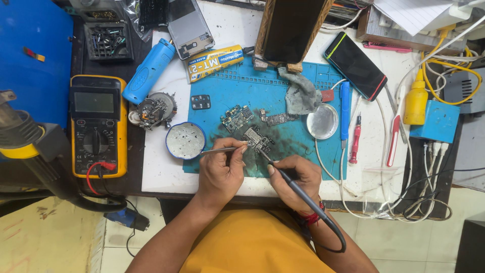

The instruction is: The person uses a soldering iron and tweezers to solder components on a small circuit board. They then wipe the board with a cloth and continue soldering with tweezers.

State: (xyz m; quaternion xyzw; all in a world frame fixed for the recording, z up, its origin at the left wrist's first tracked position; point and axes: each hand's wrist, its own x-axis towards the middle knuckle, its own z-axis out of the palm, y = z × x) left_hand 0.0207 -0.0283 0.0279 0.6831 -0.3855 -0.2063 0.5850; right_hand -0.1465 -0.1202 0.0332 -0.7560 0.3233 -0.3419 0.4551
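On the work mat (303, 146) lies a small circuit board (256, 138), between the tweezers (218, 150) in the left hand (221, 170) and the soldering iron (290, 183) in the right hand (297, 177). Left of the board stands a round tin (185, 140) (on the mat's edge). Behind it lie two more boards (236, 118). Far left is the multimeter (98, 126); right of the mat, a screwdriver (355, 138).

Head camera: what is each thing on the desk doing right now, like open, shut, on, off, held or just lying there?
Left hand: holding tweezers.
Right hand: holding soldering iron, tip on circuit board.
Round tin: open.
Lid: off, lying on blue mat.
Multimeter: screen blank.
Phone: screen dark.
Yellow bottle: capped, lying down.
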